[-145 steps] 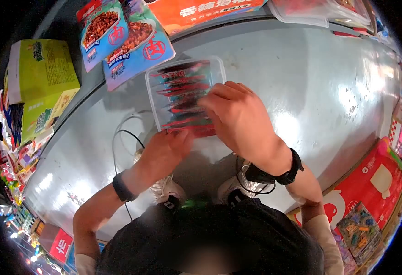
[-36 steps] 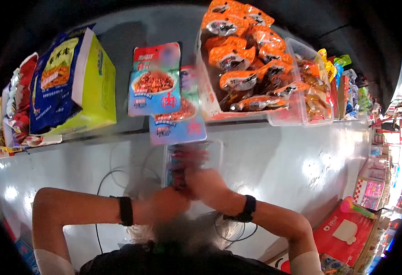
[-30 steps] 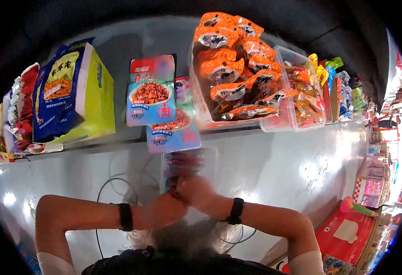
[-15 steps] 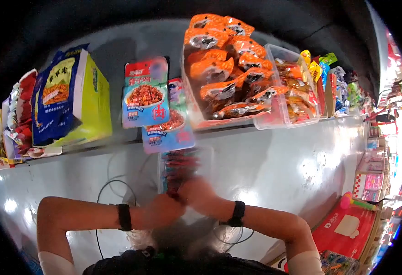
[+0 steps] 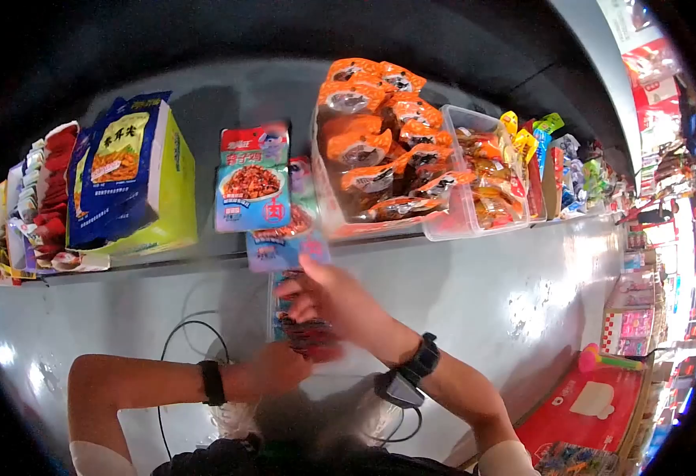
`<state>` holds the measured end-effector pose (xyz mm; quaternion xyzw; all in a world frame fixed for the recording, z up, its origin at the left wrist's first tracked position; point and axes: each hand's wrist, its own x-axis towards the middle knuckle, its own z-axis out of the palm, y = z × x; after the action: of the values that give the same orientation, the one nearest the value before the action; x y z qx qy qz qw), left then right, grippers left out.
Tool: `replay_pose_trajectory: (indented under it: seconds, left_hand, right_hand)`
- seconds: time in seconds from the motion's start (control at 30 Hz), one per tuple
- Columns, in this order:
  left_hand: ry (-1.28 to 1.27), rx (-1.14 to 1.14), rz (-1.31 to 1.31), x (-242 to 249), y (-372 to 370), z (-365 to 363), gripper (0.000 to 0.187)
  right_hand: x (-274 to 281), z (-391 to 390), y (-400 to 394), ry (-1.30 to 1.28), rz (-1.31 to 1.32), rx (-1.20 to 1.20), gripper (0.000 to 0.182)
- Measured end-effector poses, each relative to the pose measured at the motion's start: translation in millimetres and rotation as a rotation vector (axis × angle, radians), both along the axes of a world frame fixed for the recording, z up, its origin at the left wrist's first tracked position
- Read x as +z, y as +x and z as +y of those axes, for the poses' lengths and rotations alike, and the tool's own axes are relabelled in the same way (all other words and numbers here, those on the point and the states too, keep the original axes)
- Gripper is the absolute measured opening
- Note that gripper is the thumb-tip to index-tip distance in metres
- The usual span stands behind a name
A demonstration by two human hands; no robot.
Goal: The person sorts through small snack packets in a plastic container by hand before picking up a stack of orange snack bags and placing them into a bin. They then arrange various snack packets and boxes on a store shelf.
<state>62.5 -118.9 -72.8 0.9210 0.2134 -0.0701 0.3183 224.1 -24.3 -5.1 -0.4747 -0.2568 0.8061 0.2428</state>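
Note:
My left hand (image 5: 280, 367), blurred, is closed at the edge of a bunch of dark red snack packets (image 5: 316, 343) low in front of me. Just above it, my right hand (image 5: 340, 305) is turned palm inward, thumb raised and fingers loosely bent, with nothing visible in its grasp. Its thumb overlaps the lower corner of a blue and red snack pouch box (image 5: 265, 254). Behind both hands shows a clear plastic tub (image 5: 272, 305), mostly hidden. A second blue and red pouch box (image 5: 243, 214) stands upright on the shelf, partly covering the first.
To the right is a box of orange-topped packets (image 5: 324, 190) beside a clear tub (image 5: 475, 226) of brown snacks. A blue and yellow-green box (image 5: 175, 186) stands left. The shelf edge (image 5: 396, 242) runs across; a black cable (image 5: 161, 397) loops below.
My right hand has risen away from my left, its thumb now up at the pouch box. The dark red packets show beside my left hand. The view has shifted slightly.

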Motion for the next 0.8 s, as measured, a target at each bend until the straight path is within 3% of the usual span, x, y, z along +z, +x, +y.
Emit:
replay_pose_trajectory:
  seconds: [0.07,0.2,0.4,0.47,0.5,0.57,0.63,0.7,0.8]
  left_hand:
    - [-0.015,-0.059,0.079,-2,-1,-2,0.028]
    - [-0.015,-0.01,-0.07,-5,-11,-4,0.037]
    - [0.036,-0.041,0.01,-5,-2,-7,0.042]
    - [-0.004,-0.04,0.037,-9,-6,-4,0.042]
    - [0.013,0.003,-0.005,-13,-7,-5,0.04]
    - [0.01,-0.014,-0.043,-14,-9,-1,0.038]
    - [-0.022,-0.021,0.085,-9,-7,8,0.036]
    - [-0.056,0.05,0.022,-4,-10,9,0.039]
    - [0.063,0.077,-0.15,-11,-18,6,0.042]
  right_hand:
    - [-9,4,-6,0.015,0.098,-0.114,0.042]
    - [11,-14,-1,0.08,0.116,-0.187,0.039]
    - [11,-21,4,-0.349,0.317,-0.211,0.034]
    - [26,-24,2,0.012,-0.094,-0.032,0.026]
    - [24,-33,9,-0.02,-0.085,-0.056,0.026]
    - [19,-56,36,0.322,-0.155,-0.097,0.02]
    - [11,-75,71,0.318,-0.189,-0.136,0.02]
    - [7,-85,95,0.326,-0.208,-0.122,0.022]
    - [1,-119,113,0.251,-0.191,-0.327,0.029]
